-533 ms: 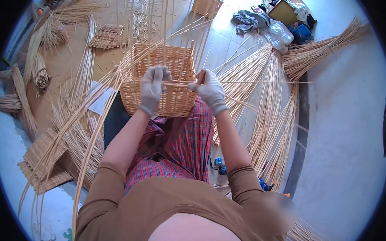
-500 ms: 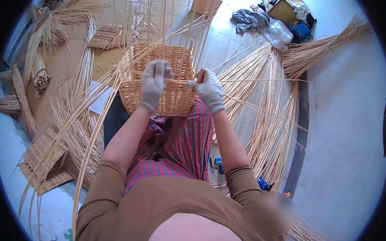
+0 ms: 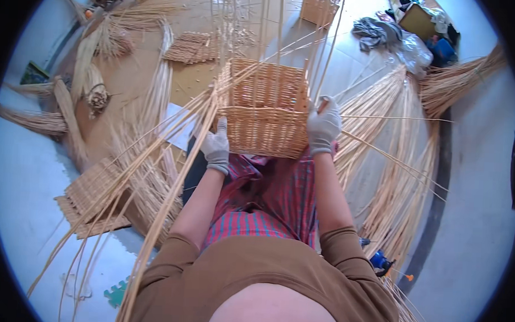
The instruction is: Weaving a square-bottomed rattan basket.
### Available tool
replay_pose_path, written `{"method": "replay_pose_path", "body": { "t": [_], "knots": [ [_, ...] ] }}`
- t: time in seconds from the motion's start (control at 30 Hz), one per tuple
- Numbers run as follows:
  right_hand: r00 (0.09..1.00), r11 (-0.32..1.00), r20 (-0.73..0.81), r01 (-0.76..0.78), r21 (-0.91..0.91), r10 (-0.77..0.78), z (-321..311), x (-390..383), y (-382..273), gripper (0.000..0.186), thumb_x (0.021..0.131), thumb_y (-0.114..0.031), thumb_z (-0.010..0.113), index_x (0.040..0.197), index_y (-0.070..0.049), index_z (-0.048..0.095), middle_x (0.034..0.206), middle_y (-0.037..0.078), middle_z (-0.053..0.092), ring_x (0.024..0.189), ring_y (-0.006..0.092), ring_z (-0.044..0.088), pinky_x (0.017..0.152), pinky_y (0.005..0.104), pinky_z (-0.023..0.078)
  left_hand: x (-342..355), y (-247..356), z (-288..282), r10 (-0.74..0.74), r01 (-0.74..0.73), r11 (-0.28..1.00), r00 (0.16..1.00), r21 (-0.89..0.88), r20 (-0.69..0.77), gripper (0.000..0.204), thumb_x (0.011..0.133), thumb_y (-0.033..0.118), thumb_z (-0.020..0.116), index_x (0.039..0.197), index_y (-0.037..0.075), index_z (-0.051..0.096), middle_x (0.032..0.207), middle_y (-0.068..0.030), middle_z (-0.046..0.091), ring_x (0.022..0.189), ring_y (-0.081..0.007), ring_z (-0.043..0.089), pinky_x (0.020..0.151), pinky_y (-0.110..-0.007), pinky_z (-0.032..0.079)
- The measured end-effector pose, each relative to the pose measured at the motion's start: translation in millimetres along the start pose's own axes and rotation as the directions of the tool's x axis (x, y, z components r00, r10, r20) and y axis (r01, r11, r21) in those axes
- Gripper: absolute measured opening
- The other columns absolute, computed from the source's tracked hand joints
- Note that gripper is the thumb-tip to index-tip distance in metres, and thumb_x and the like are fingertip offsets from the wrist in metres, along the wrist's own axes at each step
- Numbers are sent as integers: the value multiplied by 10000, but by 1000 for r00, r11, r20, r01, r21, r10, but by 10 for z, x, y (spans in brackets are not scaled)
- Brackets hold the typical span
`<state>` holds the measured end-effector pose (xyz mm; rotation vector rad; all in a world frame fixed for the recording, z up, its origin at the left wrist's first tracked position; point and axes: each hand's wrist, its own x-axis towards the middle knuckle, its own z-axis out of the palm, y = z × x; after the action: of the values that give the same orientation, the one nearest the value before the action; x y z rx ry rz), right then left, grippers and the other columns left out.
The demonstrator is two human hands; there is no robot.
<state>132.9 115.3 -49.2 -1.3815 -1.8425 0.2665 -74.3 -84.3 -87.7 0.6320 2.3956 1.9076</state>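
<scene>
A half-woven wicker basket is tilted over my lap, its open top toward the far side and long upright stakes rising from it. My left hand, in a pale glove, grips the basket's near left corner, thumb on its front wall and fingers mostly hidden. At the right corner, my gloved right hand is closed around a small brown wooden-looking piece; only its end shows. That hand also rests against the basket's side. A bundle of long cane strands hangs from the left corner down past my left arm.
Fanned cane bundles cover the floor at right. More bundles and woven flat pieces lie at left. A second basket stands at the far side. A grey cloth and clear plastic bag lie far right.
My left hand has dropped from above the rim to the basket's left corner and grips it there. My right hand has turned at the right corner. The whole view has shifted, putting the basket further right.
</scene>
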Motion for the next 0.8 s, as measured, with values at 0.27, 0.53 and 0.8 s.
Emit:
{"method": "replay_pose_path", "body": {
  "t": [0.27, 0.53, 0.8],
  "knots": [
    [771, 761, 361, 236, 605, -525, -410, -1037, -1522, 232, 901, -31, 693, 1103, -133, 745, 1031, 108, 745, 998, 337, 712, 858, 437, 573, 414, -345, -408, 62, 164, 679, 958, -716, 279, 368, 1016, 209, 746, 1288, -32, 680, 1182, -126, 717, 1039, -231, 672, 911, -345, 543],
    [298, 238, 94, 491, 838, -950, -412, -1229, -1814, 287, 910, -236, 673, 1188, -205, 738, 1009, 46, 706, 1075, 260, 683, 981, 431, 512, 148, 500, -979, -47, 341, 819, 841, -461, 538, 318, 1009, 218, 754, 1232, 0, 690, 991, -33, 666, 835, -134, 604, 728, -287, 502],
    [689, 525, 63, 485, 700, -722, -422, -455, -1871, 404, 904, -15, 639, 1264, -197, 633, 851, 98, 719, 736, 294, 735, 626, 398, 588, 183, 622, -950, 127, 9, 893, 955, -451, 270, 499, 1139, 487, 474, 927, 60, 625, 733, -12, 545, 644, -111, 575, 732, -330, 570]
  ]
}}
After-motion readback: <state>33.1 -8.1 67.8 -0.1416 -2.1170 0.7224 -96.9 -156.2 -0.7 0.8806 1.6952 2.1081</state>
